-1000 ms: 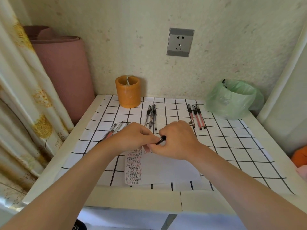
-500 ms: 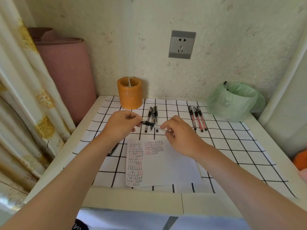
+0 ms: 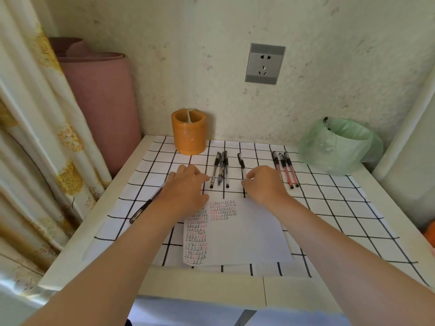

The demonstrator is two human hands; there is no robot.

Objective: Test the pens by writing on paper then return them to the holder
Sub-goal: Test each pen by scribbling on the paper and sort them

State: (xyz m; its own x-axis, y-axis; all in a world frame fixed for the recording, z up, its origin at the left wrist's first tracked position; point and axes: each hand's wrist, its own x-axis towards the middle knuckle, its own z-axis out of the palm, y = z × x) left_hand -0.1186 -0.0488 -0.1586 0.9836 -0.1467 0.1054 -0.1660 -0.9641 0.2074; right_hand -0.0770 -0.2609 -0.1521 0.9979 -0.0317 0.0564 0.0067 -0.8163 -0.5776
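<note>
Seemingly part-done: one black pen (image 3: 144, 206) lay under the left hand (image 3: 186, 191), its hold not discernible; orange holder (image 3: 189, 135) beyond it showed no pens; three black pens (image 3: 221, 169) between the hands; marked paper (image 3: 254, 231) beneath them; capped pen (image 3: 241, 164) pinched by right hand (image 3: 264, 185); three red pens (image 3: 286, 169) beside it.

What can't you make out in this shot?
Head view:
Marks on the paper: too small to read.
Whether the right hand pinches the lone pen: its fingers cover the pen's lower end.
Far end of the left pen: the left hand covers it.
Inside the green bag: its rim hides it.
</note>
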